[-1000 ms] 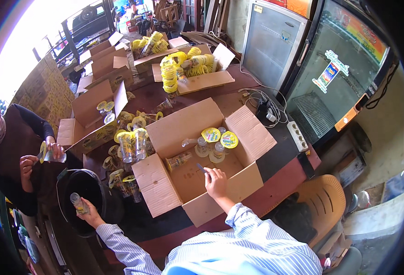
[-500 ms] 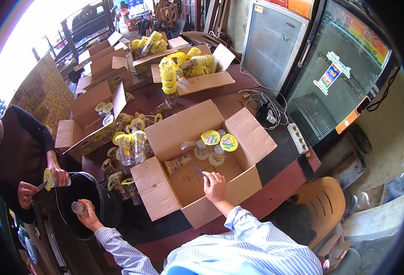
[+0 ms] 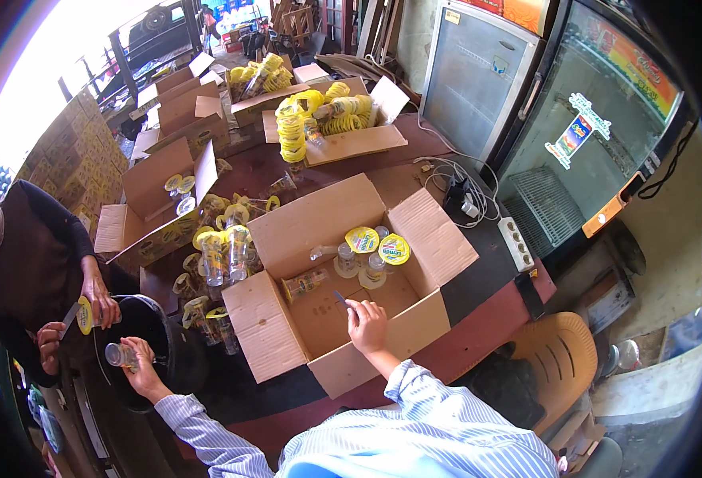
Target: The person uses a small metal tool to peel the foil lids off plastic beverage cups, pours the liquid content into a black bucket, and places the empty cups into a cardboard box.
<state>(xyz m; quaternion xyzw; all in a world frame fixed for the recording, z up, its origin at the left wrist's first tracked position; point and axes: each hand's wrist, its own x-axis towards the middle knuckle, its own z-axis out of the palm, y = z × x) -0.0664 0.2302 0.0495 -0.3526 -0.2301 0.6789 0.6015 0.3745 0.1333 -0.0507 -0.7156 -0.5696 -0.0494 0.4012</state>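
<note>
My left hand (image 3: 145,373) is closed round a clear plastic cup (image 3: 120,355), held on its side over a black bucket (image 3: 190,368). My right hand (image 3: 368,328) pinches a thin bluish blade-like tool (image 3: 340,297) above an open cardboard box (image 3: 319,209); its handle is hidden in my fingers. Inside that box are several clear cups, some with yellow lids (image 3: 394,249), and one cup lying on its side (image 3: 306,283). Across the bucket, a co-worker's hands hold a yellow-lidded cup (image 3: 86,315) and a flat knife (image 3: 70,320).
A heap of yellow-lidded cups (image 3: 225,247) lies left of my box. Another open box (image 3: 148,191) stands behind it, and one with stacked yellow rings and cups (image 3: 359,146) sits farther back. At right are a power strip (image 3: 515,243), a chair (image 3: 558,358) and glass-door coolers (image 3: 478,80).
My left hand has moved slightly left, and its cup is tipped more to the side. My right hand has shifted slightly within the view. The co-worker's knife has swung away from the lidded cup.
</note>
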